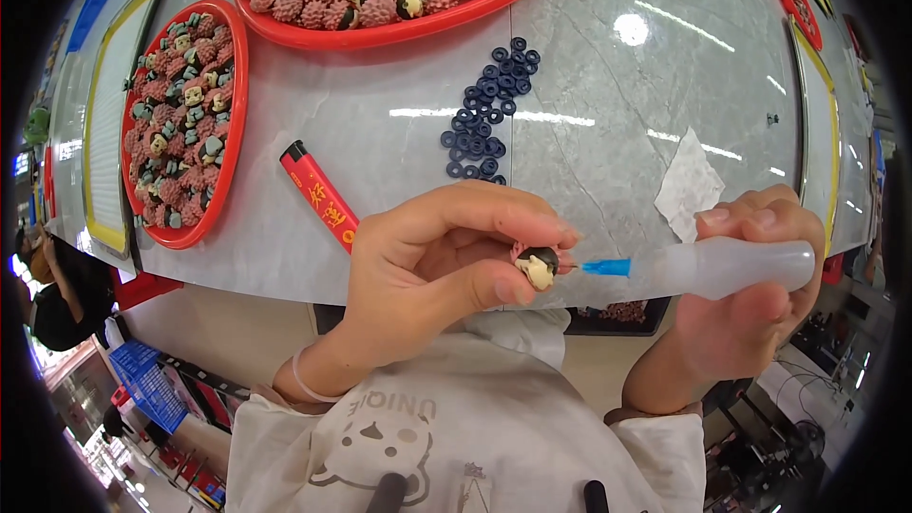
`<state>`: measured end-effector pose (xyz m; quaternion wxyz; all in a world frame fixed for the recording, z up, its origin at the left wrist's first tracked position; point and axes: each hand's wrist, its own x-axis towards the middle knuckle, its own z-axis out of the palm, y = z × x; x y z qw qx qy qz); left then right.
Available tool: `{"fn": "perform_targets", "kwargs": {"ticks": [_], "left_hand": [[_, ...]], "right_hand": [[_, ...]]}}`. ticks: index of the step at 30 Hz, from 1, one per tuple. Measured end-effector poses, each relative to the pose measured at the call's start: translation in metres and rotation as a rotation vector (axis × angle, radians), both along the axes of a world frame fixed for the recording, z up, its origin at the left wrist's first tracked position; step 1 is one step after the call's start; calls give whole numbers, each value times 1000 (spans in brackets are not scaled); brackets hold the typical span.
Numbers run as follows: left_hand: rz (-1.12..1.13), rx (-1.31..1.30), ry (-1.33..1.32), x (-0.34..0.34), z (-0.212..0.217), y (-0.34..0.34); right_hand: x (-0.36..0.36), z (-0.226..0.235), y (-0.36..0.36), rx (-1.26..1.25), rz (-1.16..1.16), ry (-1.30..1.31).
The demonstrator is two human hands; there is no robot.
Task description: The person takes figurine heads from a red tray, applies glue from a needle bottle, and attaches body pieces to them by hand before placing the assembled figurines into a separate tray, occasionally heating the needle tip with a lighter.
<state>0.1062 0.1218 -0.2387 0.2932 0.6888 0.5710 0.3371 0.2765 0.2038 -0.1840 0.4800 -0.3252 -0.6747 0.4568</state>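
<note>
left hand (408,256) pinching near the centre, thumb (475,293) and forefinger (503,212) holding tips apart, left forearm (334,356) slanting up rightward, right hand (727,331) gripping opposite, its upper fingers (768,217) curling over, right forearm (663,375) rising from below, both wrists bending

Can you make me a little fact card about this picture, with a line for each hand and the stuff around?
Left hand: pinching a small figure
Right hand: holding a whitish bottle
Blue tip: points toward the figure
Table: dark blue rings, white paper scrap, red stick
Big red tray: pink bumpy pieces
</note>
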Motion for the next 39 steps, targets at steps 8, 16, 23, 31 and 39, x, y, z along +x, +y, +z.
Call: {"fn": "perform_targets", "kwargs": {"ticks": [8, 16, 23, 31, 39], "left_hand": [[25, -37, -95, 1, 5, 1], [43, -58, -179, 3, 3, 2], [68, -79, -249, 0, 1, 1], [54, -85, -331, 4, 2, 2], [-166, -32, -559, 8, 2, -3]], "right_hand": [[17, 6, -3, 509, 46, -206], [23, 2, -7, 544, 44, -214], [15, 7, -2, 211, 320, 23], [11, -17, 9, -160, -111, 65], [-9, -46, 24, 141, -50, -288]]}}
